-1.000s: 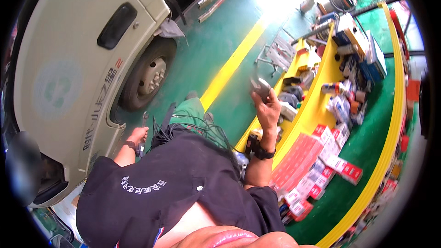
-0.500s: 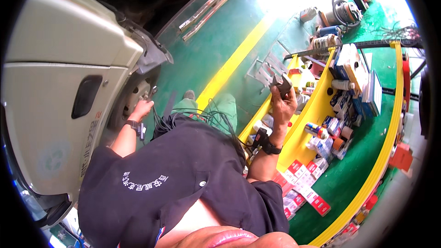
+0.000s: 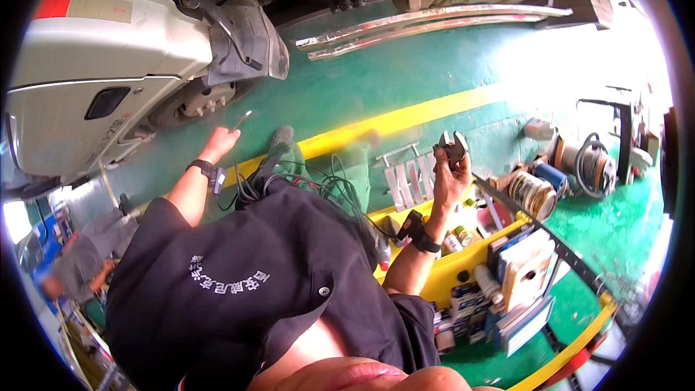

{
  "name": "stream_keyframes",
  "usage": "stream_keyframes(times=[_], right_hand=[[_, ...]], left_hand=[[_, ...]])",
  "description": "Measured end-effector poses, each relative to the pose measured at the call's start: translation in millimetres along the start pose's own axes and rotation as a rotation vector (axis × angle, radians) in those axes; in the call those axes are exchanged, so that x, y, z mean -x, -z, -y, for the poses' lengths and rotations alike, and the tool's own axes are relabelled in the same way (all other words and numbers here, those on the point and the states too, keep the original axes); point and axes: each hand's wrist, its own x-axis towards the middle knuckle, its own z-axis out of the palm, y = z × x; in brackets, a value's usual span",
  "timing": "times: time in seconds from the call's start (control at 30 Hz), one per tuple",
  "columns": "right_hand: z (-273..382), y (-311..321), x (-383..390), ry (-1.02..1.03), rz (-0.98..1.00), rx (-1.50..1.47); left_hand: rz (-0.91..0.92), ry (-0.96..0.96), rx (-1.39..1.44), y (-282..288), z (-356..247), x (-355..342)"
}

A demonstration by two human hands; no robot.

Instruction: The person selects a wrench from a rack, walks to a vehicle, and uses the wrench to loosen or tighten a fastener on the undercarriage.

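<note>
My left hand is closed round a slim metal tool with a shiny tip, which points away from me toward the floor near the truck's wheel. Its exact kind is too small to make out. On the right, my right hand holds up a dark forked metal part; two prongs stick up above the fingers and the rest is hidden in the grip. A small dark device is strapped to each wrist. Several black cables hang in loops between my arms, in front of my green trousers.
A light-coloured truck cab with its wheel stands on the left. Long metal strips lie beyond the yellow floor line. A yellow cart with cans and boxes is at my right. Another person crouches at far left.
My body and view have turned to the right. The left hand and its tool have moved away from the wheel; the right hand still holds the forked part, its prongs now pointing up.
</note>
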Motion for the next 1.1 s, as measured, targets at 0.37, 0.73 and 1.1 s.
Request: stream_keyframes(times=[0.37, 0.73, 1.1], right_hand=[[-4, -17, -96, -0.119, 0.428, 0.272], [-21, -112, -60, -0.133, 0.656, 0.431], [-40, -227, -10, 0.191, 1.106, 0.813]], left_hand=[[-0.019, -0.138, 0.065, -48, -111, 31], [-0.016, -0.174, 0.196, -38, -80, 30], [-0.137, 0.051, 0.28, -11, 62, 47]])
